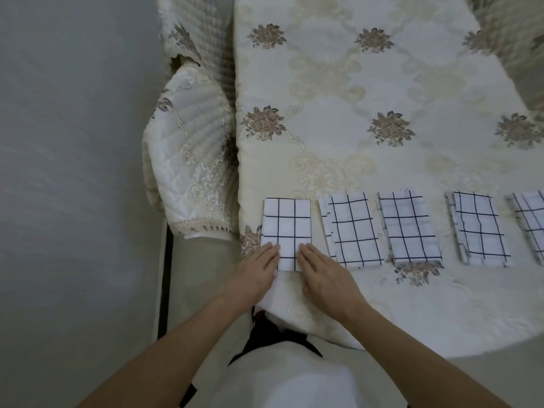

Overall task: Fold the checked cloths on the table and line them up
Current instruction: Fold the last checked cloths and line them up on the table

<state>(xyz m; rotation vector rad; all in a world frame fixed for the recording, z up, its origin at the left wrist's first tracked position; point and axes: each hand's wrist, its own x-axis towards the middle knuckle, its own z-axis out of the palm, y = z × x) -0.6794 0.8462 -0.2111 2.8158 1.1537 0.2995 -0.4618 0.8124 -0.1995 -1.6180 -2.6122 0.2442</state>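
Closest to us, our white top (282, 387) and bare forearms reach over the near edge of the counter (353, 128), which wears a cream cover with brown flowers. Our left hand (253, 275) and right hand (323, 275) both lie flat, fingers straight and together, pressing on the near end of the first cloth (287, 225). It is a neatly folded white rectangle with dark checks, close to the counter's near left corner. Along the near edge towards the right lie the second cloth (353, 231), the third cloth (409, 228), the fourth cloth (479, 228) and the fifth cloth (531, 225). All are folded and sit side by side with gaps between; the last is cut off from view. A chair (188, 160) with a quilted cover stands against the counter's left edge.
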